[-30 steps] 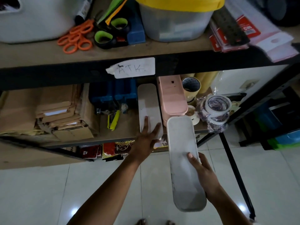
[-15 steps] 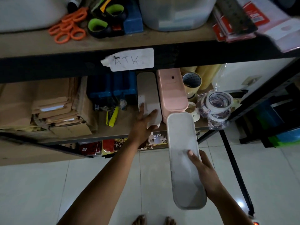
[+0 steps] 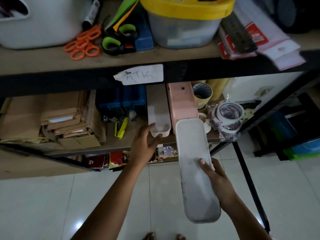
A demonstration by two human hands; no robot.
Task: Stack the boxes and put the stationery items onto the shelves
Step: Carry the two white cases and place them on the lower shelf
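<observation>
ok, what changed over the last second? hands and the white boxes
The left hand slid back from the top of the white box on the shelf to its near end, fingers touching that end. The box sits deeper beside the pink box. The right hand keeps gripping the second white box, off the shelf.

The long white box [image 3: 195,163] looked like matt plastic, scuffed grey. The pink box [image 3: 183,101] was smooth plastic. Shelf boards [image 3: 43,59] seemed raw wood in black metal framing. Envelopes [image 3: 58,116] were brown paper; floor tiles [image 3: 34,205] shone glossy.
</observation>
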